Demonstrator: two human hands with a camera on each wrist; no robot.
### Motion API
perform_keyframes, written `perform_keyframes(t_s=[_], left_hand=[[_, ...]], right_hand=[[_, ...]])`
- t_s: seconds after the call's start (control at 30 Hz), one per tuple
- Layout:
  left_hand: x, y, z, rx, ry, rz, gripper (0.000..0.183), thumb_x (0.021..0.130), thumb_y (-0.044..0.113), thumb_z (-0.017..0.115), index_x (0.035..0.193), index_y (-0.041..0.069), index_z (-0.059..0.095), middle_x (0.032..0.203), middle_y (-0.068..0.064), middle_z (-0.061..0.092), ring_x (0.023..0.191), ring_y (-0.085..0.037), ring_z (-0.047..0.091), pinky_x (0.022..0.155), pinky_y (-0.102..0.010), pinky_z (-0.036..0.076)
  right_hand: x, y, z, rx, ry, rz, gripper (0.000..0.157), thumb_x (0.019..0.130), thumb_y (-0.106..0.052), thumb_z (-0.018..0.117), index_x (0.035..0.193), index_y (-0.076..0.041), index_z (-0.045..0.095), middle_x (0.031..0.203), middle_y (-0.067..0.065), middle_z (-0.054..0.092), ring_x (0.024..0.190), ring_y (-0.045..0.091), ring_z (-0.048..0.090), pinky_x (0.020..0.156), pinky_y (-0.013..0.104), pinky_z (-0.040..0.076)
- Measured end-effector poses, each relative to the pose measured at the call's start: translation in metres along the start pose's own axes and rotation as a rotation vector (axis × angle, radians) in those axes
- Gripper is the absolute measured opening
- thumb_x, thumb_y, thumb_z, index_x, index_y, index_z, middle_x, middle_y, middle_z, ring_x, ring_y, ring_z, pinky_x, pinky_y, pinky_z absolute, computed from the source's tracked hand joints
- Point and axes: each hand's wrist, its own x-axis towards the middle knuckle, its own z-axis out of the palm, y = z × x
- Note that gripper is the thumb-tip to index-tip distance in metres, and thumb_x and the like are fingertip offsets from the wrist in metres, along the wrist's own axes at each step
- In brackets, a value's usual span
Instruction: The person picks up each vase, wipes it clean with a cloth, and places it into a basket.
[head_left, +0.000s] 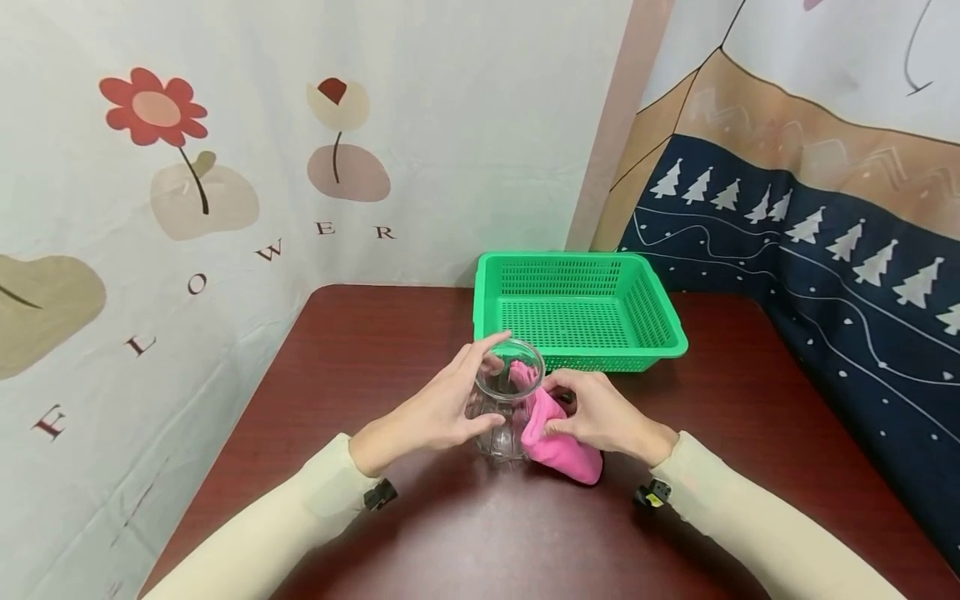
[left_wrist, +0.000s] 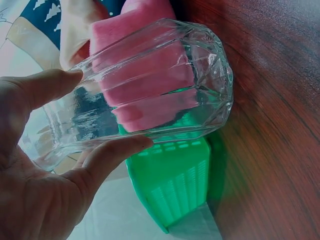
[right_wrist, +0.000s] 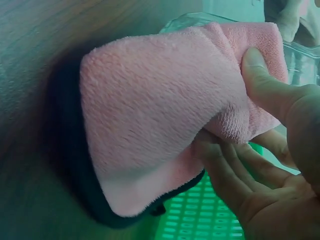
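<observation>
A clear, faceted glass jar (head_left: pixel 501 429) stands upright on the table in front of the basket. My left hand (head_left: pixel 448 400) grips it near its open rim, thumb on one side and fingers on the other. In my right hand (head_left: pixel 603 412) a folded pink cloth (head_left: pixel 558 442) is pinched between thumb and fingers. The cloth (right_wrist: pixel 155 95) looks fluffy and has a dark backing along its edge. It lies against the jar's right side, and its pink shows through the glass jar (left_wrist: pixel 150 85) in the left wrist view.
A green plastic basket (head_left: pixel 577 360) with slotted walls sits right behind the jar, at the back of the dark red-brown wooden table (head_left: pixel 390 350). Printed fabric (head_left: pixel 465 125) hangs behind the table and along its sides. Each wrist carries a small black camera (head_left: pixel 380 495).
</observation>
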Motion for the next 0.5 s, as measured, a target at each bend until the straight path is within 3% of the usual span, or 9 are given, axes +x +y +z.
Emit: perform_keyframes(t_s=[0.17, 0.5], left_hand=[[-0.0002, -0.0018, 0.0008, -0.013, -0.007, -0.002, 0.114, 0.094, 0.005, 0.095, 0.182, 0.010, 0.023, 0.150, -0.024, 0.063, 0.139, -0.037, 0.071, 0.099, -0.041, 0.067], [0.0004, -0.0014, 0.0005, -0.005, -0.005, 0.000, 0.115, 0.094, 0.006, 0.095, 0.182, 0.012, 0.022, 0.150, -0.022, 0.063, 0.138, -0.038, 0.070, 0.100, -0.040, 0.066]], right_hand=[[-0.0010, 0.0056, 0.0035, -0.028, -0.037, -0.004, 0.045, 0.086, -0.012, 0.105, 0.125, -0.011, 0.082, 0.117, -0.001, 0.088, 0.111, 0.015, 0.084, 0.099, 0.039, 0.070], [-0.0016, 0.0085, 0.0049, -0.005, -0.078, 0.042, 0.043, 0.087, -0.006, 0.102, 0.120, -0.016, 0.076, 0.111, -0.002, 0.087, 0.105, 0.011, 0.083, 0.090, 0.029, 0.067]])
